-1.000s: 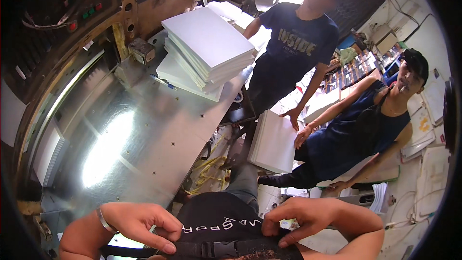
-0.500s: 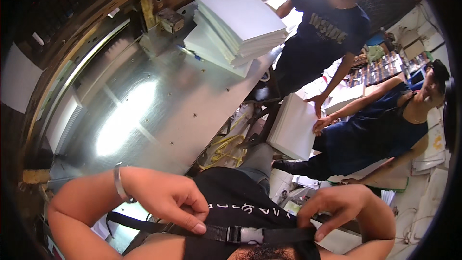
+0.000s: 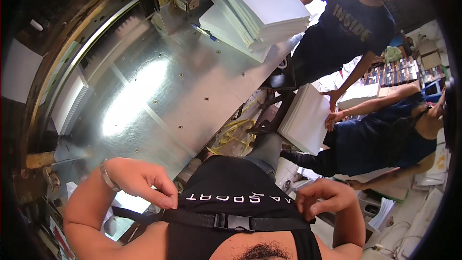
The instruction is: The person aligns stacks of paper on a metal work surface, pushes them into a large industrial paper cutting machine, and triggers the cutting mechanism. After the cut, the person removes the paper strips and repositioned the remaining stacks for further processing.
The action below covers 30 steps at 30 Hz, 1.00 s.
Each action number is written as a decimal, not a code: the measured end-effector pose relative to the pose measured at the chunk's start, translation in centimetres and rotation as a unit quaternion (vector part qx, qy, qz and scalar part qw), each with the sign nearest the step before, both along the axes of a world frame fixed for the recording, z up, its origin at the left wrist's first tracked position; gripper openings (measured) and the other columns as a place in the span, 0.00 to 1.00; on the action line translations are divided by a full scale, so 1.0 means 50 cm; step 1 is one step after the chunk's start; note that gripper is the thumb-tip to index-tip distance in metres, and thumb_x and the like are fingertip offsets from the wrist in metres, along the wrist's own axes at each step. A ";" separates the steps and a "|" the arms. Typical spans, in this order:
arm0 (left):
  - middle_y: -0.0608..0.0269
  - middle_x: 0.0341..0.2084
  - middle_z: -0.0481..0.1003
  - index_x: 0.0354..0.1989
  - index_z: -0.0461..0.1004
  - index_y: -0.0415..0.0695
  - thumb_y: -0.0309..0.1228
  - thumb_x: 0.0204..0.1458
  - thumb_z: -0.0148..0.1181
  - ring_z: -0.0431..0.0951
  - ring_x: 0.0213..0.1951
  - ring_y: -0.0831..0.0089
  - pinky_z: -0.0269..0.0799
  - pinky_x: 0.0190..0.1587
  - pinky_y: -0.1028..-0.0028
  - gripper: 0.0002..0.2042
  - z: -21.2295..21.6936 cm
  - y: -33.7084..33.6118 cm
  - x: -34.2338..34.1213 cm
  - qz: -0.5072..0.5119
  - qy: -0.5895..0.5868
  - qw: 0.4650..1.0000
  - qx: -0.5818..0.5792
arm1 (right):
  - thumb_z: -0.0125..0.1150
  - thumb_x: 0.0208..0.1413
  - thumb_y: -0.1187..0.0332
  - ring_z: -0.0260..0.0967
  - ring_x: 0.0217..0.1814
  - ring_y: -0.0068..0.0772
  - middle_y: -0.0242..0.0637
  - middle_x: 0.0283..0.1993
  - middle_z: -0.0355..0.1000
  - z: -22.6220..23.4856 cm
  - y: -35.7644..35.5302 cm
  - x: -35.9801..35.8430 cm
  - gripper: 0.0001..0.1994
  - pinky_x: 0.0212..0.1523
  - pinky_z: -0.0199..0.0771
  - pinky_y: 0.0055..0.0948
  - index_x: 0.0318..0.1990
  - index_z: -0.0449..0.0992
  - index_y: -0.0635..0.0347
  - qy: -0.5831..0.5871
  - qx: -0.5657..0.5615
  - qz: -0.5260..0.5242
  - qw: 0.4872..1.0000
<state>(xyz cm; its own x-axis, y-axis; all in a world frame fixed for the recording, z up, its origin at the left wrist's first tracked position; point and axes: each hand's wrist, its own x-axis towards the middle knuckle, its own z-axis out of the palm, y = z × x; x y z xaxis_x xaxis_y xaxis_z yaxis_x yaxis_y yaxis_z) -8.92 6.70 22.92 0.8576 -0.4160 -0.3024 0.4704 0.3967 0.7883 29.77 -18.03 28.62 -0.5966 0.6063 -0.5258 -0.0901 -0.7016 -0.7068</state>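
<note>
A black strap (image 3: 284, 225) with a plastic buckle (image 3: 233, 222) crosses my chest over a black top (image 3: 226, 180) with white lettering. The buckle is fastened. My left hand (image 3: 144, 183), with a metal bangle (image 3: 109, 177) on its wrist, hangs just above the strap's left part. Its fingers are curled, the thumb close to them, and nothing shows between them. My right hand (image 3: 327, 197) is bent in at the strap's right end. Its fingers are closed there, and whatever they may pinch is hidden.
A metal machine table (image 3: 192, 120) lies ahead on the left. On it are a tall white paper stack (image 3: 260, 5), a pen (image 3: 207, 32) and paper (image 3: 72, 101) under the machine. Two people at the right hold another paper stack (image 3: 305, 118). Yellow straps (image 3: 233, 132) lie below the table.
My left hand has moved left, away from the strap near the buckle. My right hand has lifted slightly. The view has shifted, so the table and people appear farther right.
</note>
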 end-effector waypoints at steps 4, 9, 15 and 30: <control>0.64 0.33 0.74 0.47 0.79 0.33 0.32 0.58 0.64 0.69 0.34 0.76 0.65 0.39 0.75 0.15 -0.025 0.028 0.020 0.024 -0.073 0.997 -0.023 | 0.69 0.55 0.53 0.78 0.40 0.28 0.43 0.34 0.81 0.002 0.005 0.023 0.26 0.45 0.72 0.27 0.48 0.74 0.70 -0.014 0.093 0.009 0.995; 0.63 0.34 0.76 0.43 0.79 0.35 0.30 0.56 0.66 0.72 0.36 0.74 0.67 0.41 0.74 0.12 -0.039 0.037 0.073 -0.028 -0.124 0.990 0.058 | 0.76 0.49 0.58 0.77 0.38 0.26 0.39 0.31 0.79 -0.002 0.017 0.026 0.26 0.47 0.71 0.28 0.47 0.74 0.70 0.011 0.169 -0.021 0.985; 0.62 0.44 0.76 0.50 0.76 0.40 0.46 0.49 0.72 0.74 0.45 0.73 0.69 0.51 0.70 0.26 -0.109 0.004 0.159 0.156 -0.103 0.962 0.198 | 0.77 0.49 0.62 0.72 0.28 0.21 0.32 0.26 0.74 -0.034 0.037 0.032 0.20 0.33 0.68 0.24 0.38 0.71 0.65 0.017 0.165 0.002 0.986; 0.56 0.54 0.70 0.60 0.68 0.42 0.40 0.50 0.73 0.70 0.56 0.64 0.67 0.57 0.66 0.31 -0.206 0.081 0.486 0.388 -0.126 0.712 0.571 | 0.71 0.55 0.65 0.75 0.44 0.24 0.34 0.42 0.76 -0.255 0.301 0.297 0.20 0.46 0.76 0.28 0.53 0.74 0.63 -0.108 0.314 -0.271 0.904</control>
